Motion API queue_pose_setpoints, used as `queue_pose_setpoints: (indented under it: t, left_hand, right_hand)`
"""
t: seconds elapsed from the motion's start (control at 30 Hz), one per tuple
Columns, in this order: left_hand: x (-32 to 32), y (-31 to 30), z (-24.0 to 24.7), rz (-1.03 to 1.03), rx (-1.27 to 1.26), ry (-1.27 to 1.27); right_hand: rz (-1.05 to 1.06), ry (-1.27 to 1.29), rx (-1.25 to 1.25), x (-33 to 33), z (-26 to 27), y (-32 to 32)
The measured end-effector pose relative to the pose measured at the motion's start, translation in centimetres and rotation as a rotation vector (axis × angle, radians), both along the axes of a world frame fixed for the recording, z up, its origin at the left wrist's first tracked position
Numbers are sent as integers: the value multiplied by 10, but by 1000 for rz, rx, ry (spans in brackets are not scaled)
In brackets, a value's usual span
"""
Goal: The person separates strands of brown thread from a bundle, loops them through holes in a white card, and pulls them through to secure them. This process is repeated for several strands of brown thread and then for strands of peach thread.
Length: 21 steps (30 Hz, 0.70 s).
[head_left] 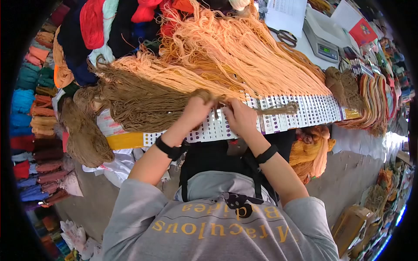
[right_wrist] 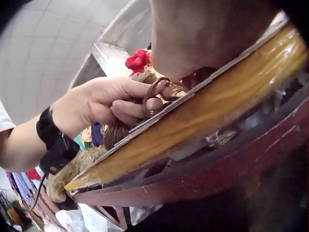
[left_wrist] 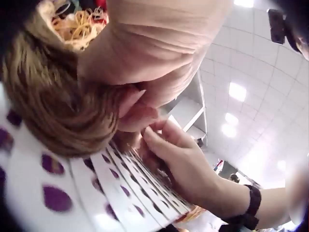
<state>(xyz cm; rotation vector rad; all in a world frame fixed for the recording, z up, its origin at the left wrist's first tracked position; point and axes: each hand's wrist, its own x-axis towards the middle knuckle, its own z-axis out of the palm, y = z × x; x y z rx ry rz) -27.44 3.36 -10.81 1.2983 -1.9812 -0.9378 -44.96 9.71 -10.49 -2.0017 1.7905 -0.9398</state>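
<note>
A thick bundle of brown yarn point(head_left: 141, 102) lies across the left side of the table. Its gathered end is gripped in my left hand point(head_left: 198, 109), seen large in the left wrist view with a brown loop point(left_wrist: 67, 106) bulging beside the fingers. A thin brown strand point(right_wrist: 150, 94) curls around the left fingertips in the right wrist view. Close beside them, my right hand point(head_left: 241, 116) pinches at the yarn with thumb and fingers. Past it, a thin brown tail of yarn point(head_left: 278, 108) extends rightward over a white strip with dark purple dots point(head_left: 313, 114).
Long peach yarn point(head_left: 265, 61) covers the table behind the hands. Scissors point(head_left: 285, 37) and a digital scale point(head_left: 323, 41) sit at the back right. Small brown skeins point(head_left: 344, 85) lie at the right end, and another brown bundle point(head_left: 82, 135) hangs over the left edge.
</note>
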Motion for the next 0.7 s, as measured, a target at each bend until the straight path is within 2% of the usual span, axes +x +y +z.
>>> queue_pose_setpoints:
  t: [0.03, 0.07, 0.1, 0.17, 0.2, 0.23, 0.3, 0.4, 0.5, 0.57, 0.63, 0.7]
  left_hand:
    - [7, -3, 40, 208, 496, 2]
    - [33, -13, 54, 188, 812, 501]
    - [61, -23, 70, 124, 991, 748]
    - [104, -33, 108, 248, 957, 947]
    - [135, -43, 109, 151, 910, 996]
    - [157, -52, 112, 158, 870, 1089]
    - [162, -62, 111, 264, 886, 1044]
    - [147, -80, 99, 87, 897, 1274]
    - [97, -50, 133, -19, 599, 1169]
    - [74, -14, 155, 16, 446, 993]
    - [87, -11, 156, 92, 481, 927]
    - [138, -35, 136, 191, 709, 992]
  right_hand:
    - [12, 21, -23, 0, 3, 0]
    - [27, 39, -46, 2, 10, 1]
    - [43, 57, -68, 4, 13, 0]
    - [15, 67, -42, 5, 7, 1]
    - [14, 68, -21, 6, 7, 0]
    - [15, 71, -3, 6, 7, -1]
    - [18, 77, 3, 9, 10, -3]
    - [18, 67, 25, 11, 9, -2]
    - [-4, 35, 55, 5, 10, 3]
    - [18, 31, 49, 5, 8, 2]
    - [-5, 41, 40, 7, 5, 3]
    - [-11, 45, 41, 6, 8, 2]
